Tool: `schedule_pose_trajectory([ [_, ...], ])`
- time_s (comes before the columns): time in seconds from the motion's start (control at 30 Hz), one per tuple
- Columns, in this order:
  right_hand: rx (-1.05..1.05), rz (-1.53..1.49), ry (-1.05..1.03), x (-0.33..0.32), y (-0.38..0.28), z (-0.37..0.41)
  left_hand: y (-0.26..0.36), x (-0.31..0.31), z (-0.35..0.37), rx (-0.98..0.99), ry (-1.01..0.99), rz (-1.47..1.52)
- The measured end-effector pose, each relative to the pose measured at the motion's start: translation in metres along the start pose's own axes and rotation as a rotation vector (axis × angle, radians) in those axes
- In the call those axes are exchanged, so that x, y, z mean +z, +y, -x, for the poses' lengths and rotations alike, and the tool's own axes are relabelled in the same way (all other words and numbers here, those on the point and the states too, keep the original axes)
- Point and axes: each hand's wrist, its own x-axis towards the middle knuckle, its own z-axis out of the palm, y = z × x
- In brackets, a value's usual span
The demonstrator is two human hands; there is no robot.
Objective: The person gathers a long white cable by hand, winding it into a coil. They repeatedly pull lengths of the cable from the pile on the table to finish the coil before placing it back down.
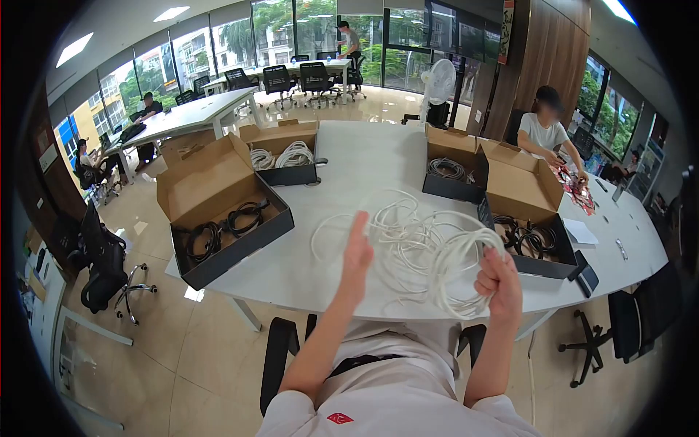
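My right hand [499, 282] is closed around a bundle of loops of white cable [440, 266], held above the near side of the white table. More of that cable spreads in loose, tangled loops over the tabletop between my hands. To the left of it, my left hand [357, 251] is raised with its fingers stretched out and slightly blurred. A strand of the cable passes close to those fingertips; whether it touches them I cannot make out.
Open boxes on the white table [357, 156] hold coiled cables: black in the near left box [240, 255] and near right box [542, 266], white in the far left box [290, 173], grey in the far right box [453, 188]. A person [546, 131] handles red packets at right.
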Motion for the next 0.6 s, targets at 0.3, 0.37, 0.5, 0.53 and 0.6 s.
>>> schedule_pose_trajectory([
  [0.3, -0.274, 0.104, -0.095, -0.014, -0.037, 0.009, -0.043, -0.03, -0.029, -0.126, -0.3, -0.729],
  [0.37, -0.332, 0.114, -0.103, -0.016, -0.045, 0.008, -0.054, -0.024, -0.02, -0.133, -0.443, -0.832],
  [0.5, -0.424, 0.216, -0.034, 0.012, -0.072, 0.001, -0.069, -0.026, -0.022, -0.031, -0.662, -1.058],
  [0.53, -0.438, 0.278, 0.015, 0.02, -0.08, -0.007, -0.067, -0.025, -0.025, -0.069, -0.671, -1.07],
  [0.6, -0.389, 0.389, 0.069, 0.044, -0.101, -0.029, -0.061, -0.023, -0.039, -0.144, -0.689, -1.093],
])
